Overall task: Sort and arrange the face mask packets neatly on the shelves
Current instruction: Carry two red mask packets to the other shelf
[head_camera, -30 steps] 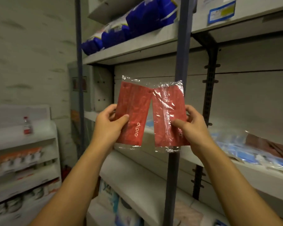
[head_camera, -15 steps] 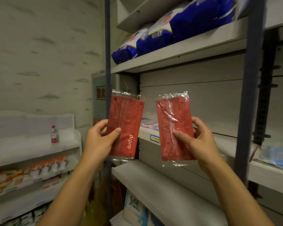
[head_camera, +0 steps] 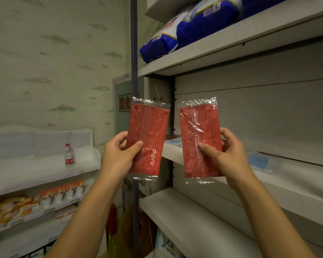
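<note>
Each hand, left (head_camera: 117,157) and right (head_camera: 229,155), grips a red mask packet (head_camera: 147,136) in closed fingers, neither yet placed on the shelf (head_camera: 296,181) beyond the fingers, where a few blue packets (head_camera: 257,161) lie.

Two mask packets (head_camera: 147,138) (head_camera: 199,138) side by side, apart, before the shelves (head_camera: 268,187)

Both my bare forearms reach up from six o'clock, wrists raised level with each other. My left hand (head_camera: 119,155) pinches a red, clear-wrapped mask packet (head_camera: 147,138), thumb across its front at nine o'clock. My right hand (head_camera: 229,155) pinches a second red wrapped packet (head_camera: 199,138), thumb at three o'clock.
</note>
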`<state>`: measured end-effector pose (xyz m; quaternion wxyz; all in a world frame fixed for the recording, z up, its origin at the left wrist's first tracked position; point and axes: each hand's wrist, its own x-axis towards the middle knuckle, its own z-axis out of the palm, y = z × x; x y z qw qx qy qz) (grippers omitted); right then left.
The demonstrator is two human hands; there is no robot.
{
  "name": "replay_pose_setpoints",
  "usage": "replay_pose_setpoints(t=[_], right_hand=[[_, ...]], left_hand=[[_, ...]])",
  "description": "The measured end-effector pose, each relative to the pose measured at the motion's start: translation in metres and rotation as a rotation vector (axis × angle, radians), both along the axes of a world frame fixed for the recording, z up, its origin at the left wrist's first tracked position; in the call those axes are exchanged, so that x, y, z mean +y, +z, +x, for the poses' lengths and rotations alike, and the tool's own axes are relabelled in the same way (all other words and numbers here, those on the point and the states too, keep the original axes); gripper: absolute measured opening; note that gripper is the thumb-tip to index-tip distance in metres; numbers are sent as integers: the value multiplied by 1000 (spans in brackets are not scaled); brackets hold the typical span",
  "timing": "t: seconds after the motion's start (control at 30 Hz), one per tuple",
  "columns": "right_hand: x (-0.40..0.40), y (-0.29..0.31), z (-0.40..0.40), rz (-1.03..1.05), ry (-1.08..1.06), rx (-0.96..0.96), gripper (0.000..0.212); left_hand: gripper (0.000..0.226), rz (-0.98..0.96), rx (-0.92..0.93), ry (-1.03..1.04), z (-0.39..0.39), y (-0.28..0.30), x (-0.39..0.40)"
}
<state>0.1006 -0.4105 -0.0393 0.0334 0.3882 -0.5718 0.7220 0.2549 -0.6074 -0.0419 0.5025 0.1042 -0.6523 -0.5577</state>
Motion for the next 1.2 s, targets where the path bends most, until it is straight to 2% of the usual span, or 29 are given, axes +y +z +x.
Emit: replay_pose_setpoints(t=[0.5,0.9,1.2], right_hand=[[-106,21,-136,9,-24,1,33],[-186,20,-185,35,-146,33,34],[-248,39,-199,-20,-288,66,30]], left_hand=[[20,5,14,-1,-132,19,-110],[20,-8,34,-120,-206,23,-208],[21,-42,-53,-283,-273,33,-287]])
